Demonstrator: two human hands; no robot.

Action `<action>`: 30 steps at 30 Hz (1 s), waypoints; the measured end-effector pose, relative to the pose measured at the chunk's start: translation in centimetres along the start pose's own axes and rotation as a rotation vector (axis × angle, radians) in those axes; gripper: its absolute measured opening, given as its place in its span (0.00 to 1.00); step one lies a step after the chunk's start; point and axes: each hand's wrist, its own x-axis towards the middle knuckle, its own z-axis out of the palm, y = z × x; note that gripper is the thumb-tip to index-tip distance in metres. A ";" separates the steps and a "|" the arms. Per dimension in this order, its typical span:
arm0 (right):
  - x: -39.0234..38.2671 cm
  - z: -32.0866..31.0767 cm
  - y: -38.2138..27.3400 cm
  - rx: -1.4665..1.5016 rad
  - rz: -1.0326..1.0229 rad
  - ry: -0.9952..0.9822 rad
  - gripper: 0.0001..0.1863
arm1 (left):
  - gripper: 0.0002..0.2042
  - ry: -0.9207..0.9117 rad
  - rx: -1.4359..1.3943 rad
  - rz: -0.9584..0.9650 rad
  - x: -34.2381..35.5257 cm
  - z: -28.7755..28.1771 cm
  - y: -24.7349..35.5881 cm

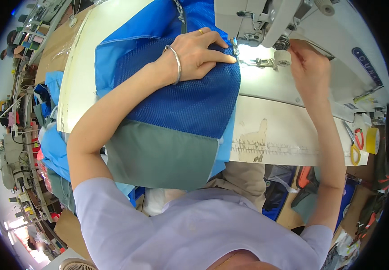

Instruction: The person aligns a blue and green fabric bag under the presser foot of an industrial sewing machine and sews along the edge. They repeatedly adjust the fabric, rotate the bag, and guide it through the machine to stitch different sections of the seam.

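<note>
My left hand (202,50) lies flat on a blue mesh fabric panel (190,96), fingertips pressed beside the needle area (238,48) of a white sewing machine (293,27). A silver bangle circles that wrist and a ring is on one finger. The mesh is joined to solid blue cloth (131,38) and a grey-green piece (158,155) that hangs over the table's front edge. My right hand (309,63) is raised at the machine head just right of the needle, fingers pinched together near a small round part (283,57); what they grip is hidden.
The white sewing table (284,130) has a ruler strip along its front. Scissors with red and yellow handles (355,144) and a yellow tape roll (372,140) lie at the right edge. More blue cloth (53,148) and other machines crowd the left.
</note>
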 end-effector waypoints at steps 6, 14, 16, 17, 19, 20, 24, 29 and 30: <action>-0.1 0.4 -0.2 0.071 0.071 0.035 0.10 | 0.19 0.000 -0.025 0.002 -0.2 -0.2 0.9; -0.6 1.3 1.3 0.216 -0.088 0.089 0.07 | 0.19 0.006 -0.012 -0.005 0.0 -0.4 1.6; -1.0 0.8 0.7 0.202 -0.261 0.038 0.04 | 0.19 0.004 -0.007 -0.013 -0.2 -0.4 1.6; -1.2 0.7 0.5 0.194 -0.348 0.013 0.04 | 0.19 0.001 -0.004 -0.015 -0.3 -0.5 1.5; -1.0 1.0 -0.2 0.221 -0.501 0.058 0.07 | 0.19 -0.007 -0.004 -0.013 -0.2 -0.4 1.4; -1.0 1.1 -0.5 0.235 -0.577 0.081 0.08 | 0.19 -0.013 -0.003 -0.011 -0.2 -0.4 1.3; -1.5 1.4 -0.4 0.217 -0.623 0.041 0.08 | 0.20 -0.017 -0.001 -0.010 0.1 -0.3 0.7; -2.2 2.3 0.3 0.221 -0.579 0.009 0.08 | 0.20 -0.025 -0.024 -0.017 0.3 0.2 -0.2; -2.4 2.5 0.4 0.224 -0.567 -0.007 0.07 | 0.20 -0.037 -0.044 -0.019 0.1 0.0 0.0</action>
